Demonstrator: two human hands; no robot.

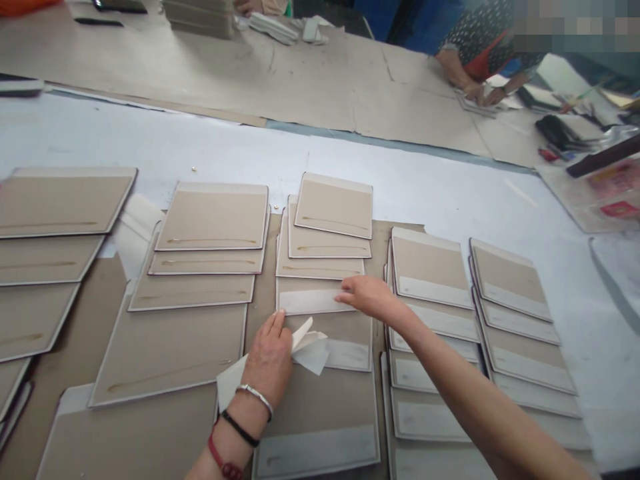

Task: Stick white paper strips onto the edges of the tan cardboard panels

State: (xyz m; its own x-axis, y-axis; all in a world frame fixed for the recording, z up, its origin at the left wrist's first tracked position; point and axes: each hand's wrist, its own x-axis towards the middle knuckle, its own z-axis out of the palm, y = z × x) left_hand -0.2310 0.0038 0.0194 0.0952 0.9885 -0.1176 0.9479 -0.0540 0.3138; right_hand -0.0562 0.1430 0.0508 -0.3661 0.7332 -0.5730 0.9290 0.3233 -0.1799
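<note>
On a middle board (310,284), 1 pale strip (311,301) lies between left hand (270,355), palm down, clutching loose papers (315,353), and right hand (369,296), curled at the strip's right end; pinching or not, I can't tell.

The one head-worn camera is facing forward and down, sitting close above the left hand (270,350) and right hand (367,297), and is taking in the white tabletop (220,143) and the far table (320,73) beyond

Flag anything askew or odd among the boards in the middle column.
The farthest board sits slightly askew: its near edge slants, while that of the board just beneath runs nearly level. No obvious damage stands out.
</note>
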